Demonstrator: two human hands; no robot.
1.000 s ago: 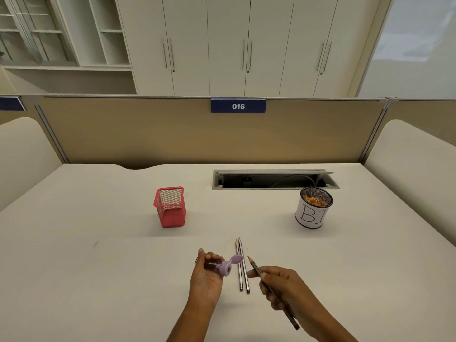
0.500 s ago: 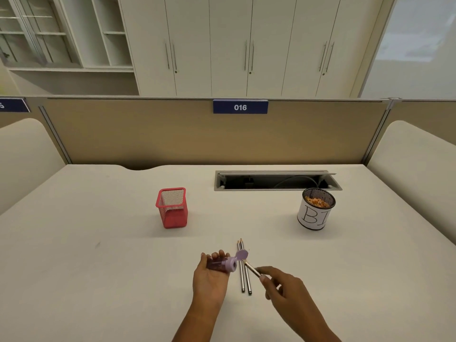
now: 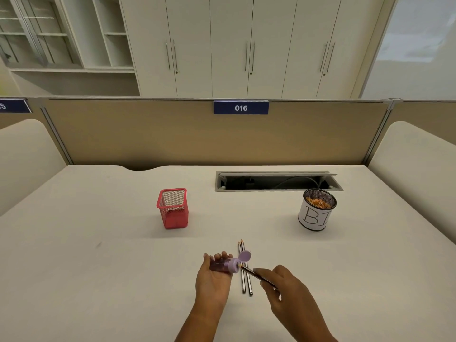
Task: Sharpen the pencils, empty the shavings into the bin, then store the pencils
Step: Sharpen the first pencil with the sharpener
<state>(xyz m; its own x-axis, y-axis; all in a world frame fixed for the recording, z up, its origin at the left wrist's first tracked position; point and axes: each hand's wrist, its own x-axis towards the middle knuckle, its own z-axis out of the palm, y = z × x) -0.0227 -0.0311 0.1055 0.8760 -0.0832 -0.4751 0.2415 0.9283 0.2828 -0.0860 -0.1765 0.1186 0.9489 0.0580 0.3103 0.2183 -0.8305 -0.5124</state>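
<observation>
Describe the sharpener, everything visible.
The sharpener is a small barrel lying sideways above the table: a dark translucent body with a lilac cap end and a round lilac lid flipped open on a hinge. The left hand cradles it in its fingers. The right hand points a pencil tip-first at its opening.
</observation>
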